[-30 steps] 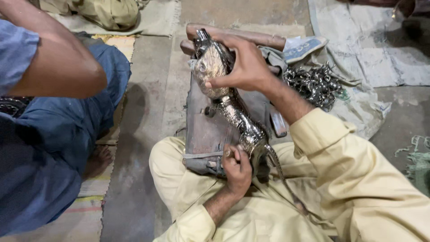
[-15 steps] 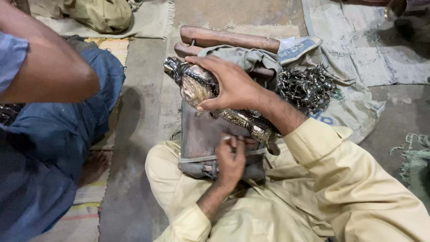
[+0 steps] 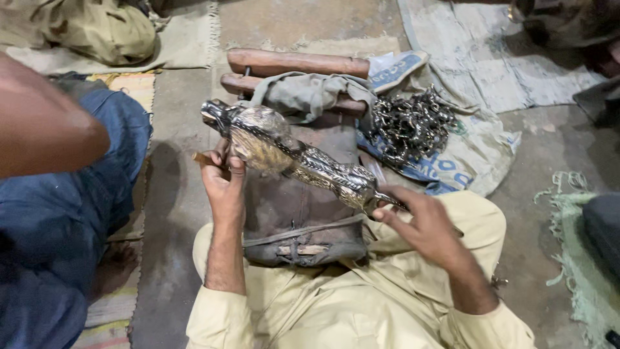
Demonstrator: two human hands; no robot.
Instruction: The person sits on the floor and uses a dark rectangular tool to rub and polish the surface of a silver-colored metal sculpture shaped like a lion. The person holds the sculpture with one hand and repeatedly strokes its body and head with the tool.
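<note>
Head view shows an embossed metal bird figure [image 3: 290,155] lying tilted across a worn leather pad [image 3: 303,213] on the person's lap, its tail end pinched by the right hand [image 3: 420,226]. The left hand [image 3: 223,184], clenched on a small tool [image 3: 201,158], meets its belly. With only the tail held, the figure could roll off the pad and the tool skid.

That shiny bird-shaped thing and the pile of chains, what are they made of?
The bird-shaped piece, held between the left hand and right hand, looks like metal: silvery with brassy patches, glinting, covered in fine engraved patterns. Which metal is unclear. The chains also look like metal, dull grey linked pieces catching light. The block under the piece seems to be worn, dark wood, though that is less sure.
</note>
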